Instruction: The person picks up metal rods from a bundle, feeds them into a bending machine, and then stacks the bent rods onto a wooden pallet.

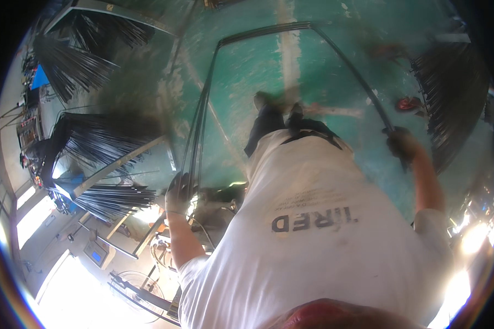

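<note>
A bundle of thin dark bent rods (267,33), likely metal wire, spans the space before me in a wide U shape. Its left leg fans apart into several separate strands, and my left hand (180,192), which looks darkly gloved, is closed around them. On the other side the strands lie tight together, and my right hand (400,144), also dark and blurred, grips that leg near its end. The bend crosses ahead of my shoes (267,100), above the green floor (247,74).
Dense bunches of similar dark rods (103,135) hang on metal racks (119,166) to the left. Another large bunch (453,98) stands at the right, near a red object (408,104) on the floor. A device with a small display (95,253) and a round fan (140,294) are at lower left.
</note>
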Motion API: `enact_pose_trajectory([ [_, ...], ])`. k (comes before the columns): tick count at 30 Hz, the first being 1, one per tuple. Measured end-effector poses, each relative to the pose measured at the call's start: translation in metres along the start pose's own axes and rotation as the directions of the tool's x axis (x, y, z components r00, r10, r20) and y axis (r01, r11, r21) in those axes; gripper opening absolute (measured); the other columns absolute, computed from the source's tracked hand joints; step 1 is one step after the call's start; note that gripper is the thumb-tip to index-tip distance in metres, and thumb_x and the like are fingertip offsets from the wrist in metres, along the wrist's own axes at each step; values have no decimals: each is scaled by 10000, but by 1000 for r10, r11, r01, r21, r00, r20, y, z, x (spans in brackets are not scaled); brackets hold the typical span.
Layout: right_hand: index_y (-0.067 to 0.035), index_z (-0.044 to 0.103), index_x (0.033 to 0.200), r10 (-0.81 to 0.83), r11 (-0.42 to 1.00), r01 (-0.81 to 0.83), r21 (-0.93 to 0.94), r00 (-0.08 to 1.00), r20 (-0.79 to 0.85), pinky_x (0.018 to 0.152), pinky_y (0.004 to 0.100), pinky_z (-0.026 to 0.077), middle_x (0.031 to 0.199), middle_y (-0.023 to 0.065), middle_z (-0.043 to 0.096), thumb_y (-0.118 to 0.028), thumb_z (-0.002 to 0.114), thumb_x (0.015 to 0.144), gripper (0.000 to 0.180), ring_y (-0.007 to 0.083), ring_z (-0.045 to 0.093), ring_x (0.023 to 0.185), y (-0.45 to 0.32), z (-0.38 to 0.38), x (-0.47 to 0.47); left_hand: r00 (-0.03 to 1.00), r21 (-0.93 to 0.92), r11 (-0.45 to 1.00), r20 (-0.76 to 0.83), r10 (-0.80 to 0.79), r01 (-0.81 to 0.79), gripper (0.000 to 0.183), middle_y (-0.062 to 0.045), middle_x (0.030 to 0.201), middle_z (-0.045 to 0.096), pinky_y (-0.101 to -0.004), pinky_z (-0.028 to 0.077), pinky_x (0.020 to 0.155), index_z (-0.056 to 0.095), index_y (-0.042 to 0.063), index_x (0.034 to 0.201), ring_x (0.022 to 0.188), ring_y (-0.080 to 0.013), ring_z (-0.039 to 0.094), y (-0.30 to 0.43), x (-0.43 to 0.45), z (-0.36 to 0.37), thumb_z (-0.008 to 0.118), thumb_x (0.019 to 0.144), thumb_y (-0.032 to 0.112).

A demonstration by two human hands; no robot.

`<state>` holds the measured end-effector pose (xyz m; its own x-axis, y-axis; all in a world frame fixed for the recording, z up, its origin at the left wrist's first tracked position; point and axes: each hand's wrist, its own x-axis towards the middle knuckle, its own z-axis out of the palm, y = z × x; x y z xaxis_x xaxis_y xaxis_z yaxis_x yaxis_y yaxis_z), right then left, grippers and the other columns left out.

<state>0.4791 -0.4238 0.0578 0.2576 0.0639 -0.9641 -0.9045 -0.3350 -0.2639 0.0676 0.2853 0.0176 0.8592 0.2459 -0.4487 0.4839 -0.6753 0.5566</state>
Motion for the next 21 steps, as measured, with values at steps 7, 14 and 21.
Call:
enact_pose_trajectory([
  [7,-80,560,1049,92,995,-92,-37,996,-9,399,302,360,666,5,502,-199,710,972,206,106,459,483,-13,2,0,796,-850,-80,517,-316,520,578,-185,1369,624,-643,603,881,499,58,1410,1078,-440,697,18,17,22,382,1107,536],
  [14,-34,616,1038,104,939,-195,-284,946,-306,428,387,430,699,80,573,-250,711,976,245,222,538,506,17,9,34,558,-431,361,547,-624,827,216,-144,807,700,-400,536,489,679,-6,1012,570,-262,666,55,66,53,706,965,203],
  [21,17,729,1123,-211,654,-285,-701,821,-531,671,482,572,907,234,743,-393,692,953,446,388,739,809,105,13,85,758,-67,784,316,-570,617,201,-146,682,690,-431,518,537,711,3,813,538,-288,653,33,58,63,736,819,203],
])
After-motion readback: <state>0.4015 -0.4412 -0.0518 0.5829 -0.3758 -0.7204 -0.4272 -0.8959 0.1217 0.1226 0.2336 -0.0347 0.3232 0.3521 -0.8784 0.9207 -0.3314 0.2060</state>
